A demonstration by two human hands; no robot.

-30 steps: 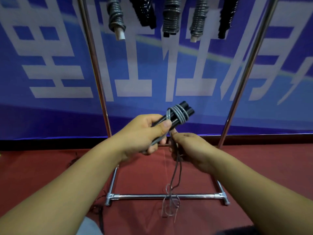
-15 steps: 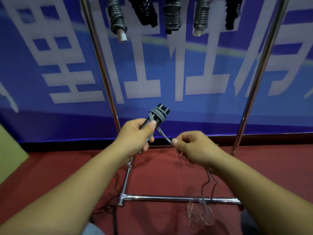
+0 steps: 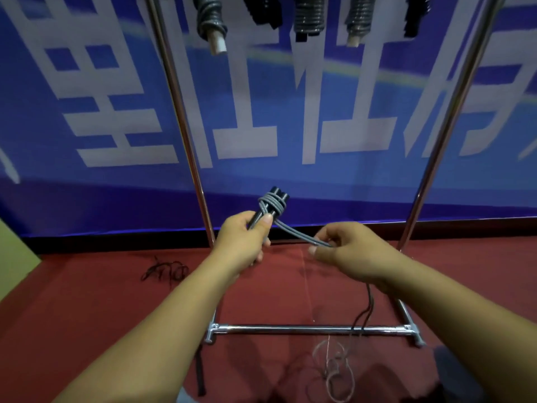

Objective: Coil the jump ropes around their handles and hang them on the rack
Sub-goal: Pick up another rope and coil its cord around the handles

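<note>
Blue banner (image 3: 87, 82) with big white characters fills the background, red carpet floor (image 3: 101, 301) below it. Chrome rack (image 3: 305, 330) stands in front of the banner: two upright poles, a crossbar low on the floor, short feet at each end. Five already-coiled jump ropes (image 3: 308, 18) hang along the top edge of the view between the poles, grey and black wraps, two showing pale handle ends.

Left hand (image 3: 242, 244) grips a pair of black handles (image 3: 268, 206) held together and tilted up and to the right, fingers curled round the lower part, thumb pressed along the side. Several turns of grey rope (image 3: 302, 235) are wound round the handles near their upper end, just above the thumb. From the coil a doubled strand runs down and right, taut, to the right hand (image 3: 348, 251), which pinches it between thumb and curled fingers. Hands are apart, both held in the air in front of the rack, between the two poles.

Below the right wrist the rest of the rope drops down, crosses the floor crossbar and ends in a loose tangle on the carpet. Dark cord pile (image 3: 165, 270) lies on the carpet left of the left pole. Pale yellow-green panel edge (image 3: 14, 257) shows at far left.
</note>
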